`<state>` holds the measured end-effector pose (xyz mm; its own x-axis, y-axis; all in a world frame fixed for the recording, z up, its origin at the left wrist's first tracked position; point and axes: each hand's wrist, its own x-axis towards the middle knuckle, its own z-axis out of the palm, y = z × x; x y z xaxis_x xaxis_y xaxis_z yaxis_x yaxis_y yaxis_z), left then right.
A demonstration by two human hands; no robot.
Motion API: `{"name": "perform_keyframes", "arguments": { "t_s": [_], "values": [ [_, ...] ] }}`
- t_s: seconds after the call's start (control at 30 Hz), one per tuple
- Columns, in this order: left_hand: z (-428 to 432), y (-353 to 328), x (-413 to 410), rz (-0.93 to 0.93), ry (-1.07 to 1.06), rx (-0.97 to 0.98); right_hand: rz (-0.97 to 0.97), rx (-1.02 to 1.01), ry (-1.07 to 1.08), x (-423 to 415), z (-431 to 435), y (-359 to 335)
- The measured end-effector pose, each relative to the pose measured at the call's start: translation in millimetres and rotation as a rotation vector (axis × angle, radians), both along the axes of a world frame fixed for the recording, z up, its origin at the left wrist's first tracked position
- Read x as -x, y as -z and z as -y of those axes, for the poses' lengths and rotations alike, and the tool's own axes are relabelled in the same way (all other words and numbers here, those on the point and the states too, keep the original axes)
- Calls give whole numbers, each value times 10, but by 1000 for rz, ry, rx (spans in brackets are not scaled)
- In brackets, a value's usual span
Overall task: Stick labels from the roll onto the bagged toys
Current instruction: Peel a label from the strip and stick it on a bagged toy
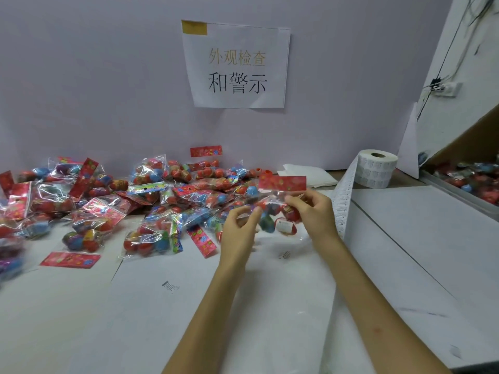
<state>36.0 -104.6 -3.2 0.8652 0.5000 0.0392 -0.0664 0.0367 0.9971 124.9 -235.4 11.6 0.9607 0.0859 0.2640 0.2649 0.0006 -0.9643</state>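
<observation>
Both hands hold one clear bag of toys [279,211] above the table, its red header card on top. My left hand [240,228] pinches the bag's left side. My right hand [313,211] grips its right side, fingers curled over the plastic. A white label shows on one red toy inside the bag. The label roll [376,168] stands at the back right, and its loose strip [343,201] runs down past my right wrist. A heap of bagged toys [129,201] covers the table's left and back.
A box of more bagged toys [469,182] sits at the far right. Folded white paper [307,174] lies beside the roll. A paper sign [237,68] is taped to the wall. White sheets [189,306] cover the table in front of me.
</observation>
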Motion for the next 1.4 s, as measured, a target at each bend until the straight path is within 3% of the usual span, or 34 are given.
{"name": "perform_keyframes", "arguments": {
  "t_s": [0.1, 0.23, 0.43, 0.63, 0.8, 0.93, 1.17, 1.4],
  "values": [
    [-68, -17, 8, -52, 12, 101, -34, -109, 139, -39, 66, -14],
    [-57, -54, 33, -62, 161, 342, -214, -335, -72, -16, 62, -31],
    [-87, -113, 37, -145, 194, 645, -60, -248, -313, 38, 57, -52],
    [-104, -74, 54, -56, 243, 572, -25, -250, -320, -18, 54, 5],
    [-147, -59, 15, 2, 59, 535, 215, 134, -73, -62, 95, 47],
    [-134, -49, 32, -2, 48, 584, 267, 224, -269, -48, 137, -40],
    [-155, -54, 0, -10, 44, 592, 189, 73, -71, -101, 232, -67],
    [-93, 14, -30, -54, 143, 344, 10, -21, -246, -178, 381, -56]
  ]
}}
